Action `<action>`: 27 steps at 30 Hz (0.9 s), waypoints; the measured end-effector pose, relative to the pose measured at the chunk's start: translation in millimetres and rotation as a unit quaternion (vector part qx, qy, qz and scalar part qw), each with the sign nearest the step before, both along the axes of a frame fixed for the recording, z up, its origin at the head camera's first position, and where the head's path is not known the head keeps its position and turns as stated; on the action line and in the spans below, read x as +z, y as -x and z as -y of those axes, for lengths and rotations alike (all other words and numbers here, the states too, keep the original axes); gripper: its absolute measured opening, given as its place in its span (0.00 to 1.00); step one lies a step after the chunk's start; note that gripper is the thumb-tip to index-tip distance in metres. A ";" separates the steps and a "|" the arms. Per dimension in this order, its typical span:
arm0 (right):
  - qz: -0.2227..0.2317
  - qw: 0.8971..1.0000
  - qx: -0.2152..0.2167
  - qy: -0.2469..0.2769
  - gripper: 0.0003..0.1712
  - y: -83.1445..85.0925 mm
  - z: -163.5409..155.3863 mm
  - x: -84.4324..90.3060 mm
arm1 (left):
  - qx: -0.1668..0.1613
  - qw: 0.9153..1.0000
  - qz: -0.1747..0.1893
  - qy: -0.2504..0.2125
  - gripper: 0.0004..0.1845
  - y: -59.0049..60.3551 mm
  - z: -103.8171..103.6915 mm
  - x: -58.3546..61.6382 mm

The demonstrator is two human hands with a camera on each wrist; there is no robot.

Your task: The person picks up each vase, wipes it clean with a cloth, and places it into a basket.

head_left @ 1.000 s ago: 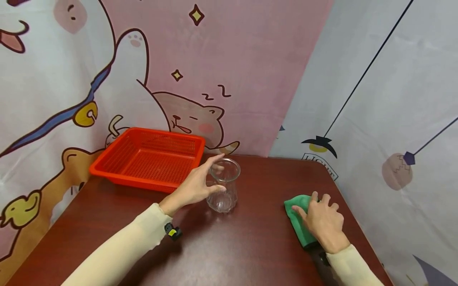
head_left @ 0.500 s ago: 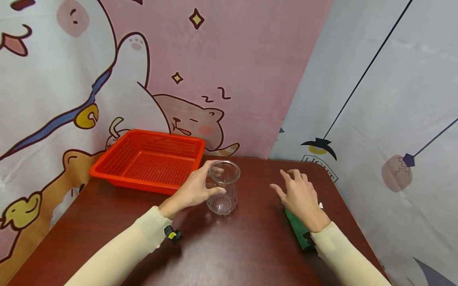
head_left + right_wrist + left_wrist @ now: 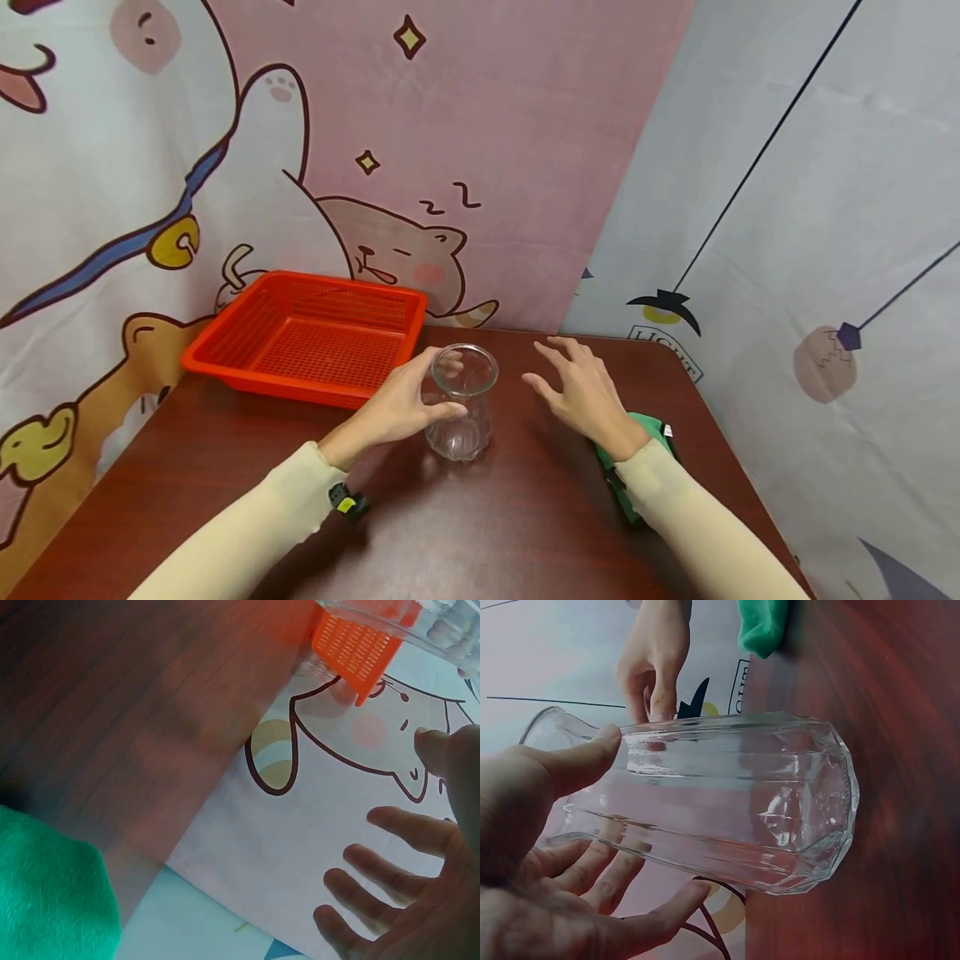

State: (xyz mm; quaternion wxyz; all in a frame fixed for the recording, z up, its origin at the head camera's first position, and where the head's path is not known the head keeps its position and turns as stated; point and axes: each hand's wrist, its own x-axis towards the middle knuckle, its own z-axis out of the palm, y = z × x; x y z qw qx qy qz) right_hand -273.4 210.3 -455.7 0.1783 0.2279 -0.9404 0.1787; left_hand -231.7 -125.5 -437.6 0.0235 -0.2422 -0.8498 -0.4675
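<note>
1. A clear ribbed glass vase (image 3: 459, 402) stands upright on the dark wooden counter (image 3: 480, 533), near its middle, just in front of the right corner of an orange basket (image 3: 307, 335).
2. The left hand (image 3: 396, 408) grips the vase from its left side: the thumb lies on the near wall and the fingers curl round the far wall below the flared rim, as the left wrist view shows through the glass.
3. The right hand (image 3: 577, 390) hovers just to the right of the vase, apart from it, fingers spread and nearly straight, holding nothing.
4. A green cloth (image 3: 637, 450) lies on the counter under the right wrist and sleeve, partly hidden by them; the right wrist view shows a corner of it at the lower left.
5. The orange basket sits at the back left of the counter, against a pink cartoon backdrop (image 3: 465, 125).
6. Both forearms wear cream sleeves (image 3: 247, 533).
</note>
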 end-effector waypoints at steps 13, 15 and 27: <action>0.015 0.998 0.066 -0.010 0.39 15.2 21.6 -5.4 | -0.008 0.999 0.039 -0.031 0.39 -20.6 17.7 -5.8; 0.019 0.997 0.071 -0.015 0.39 17.8 26.9 -6.7 | -0.009 0.998 0.047 -0.043 0.38 -23.7 21.1 -7.0; 0.026 0.994 0.101 -0.044 0.38 28.6 52.5 -11.2 | -0.022 0.998 0.042 -0.037 0.37 -35.4 42.5 -12.6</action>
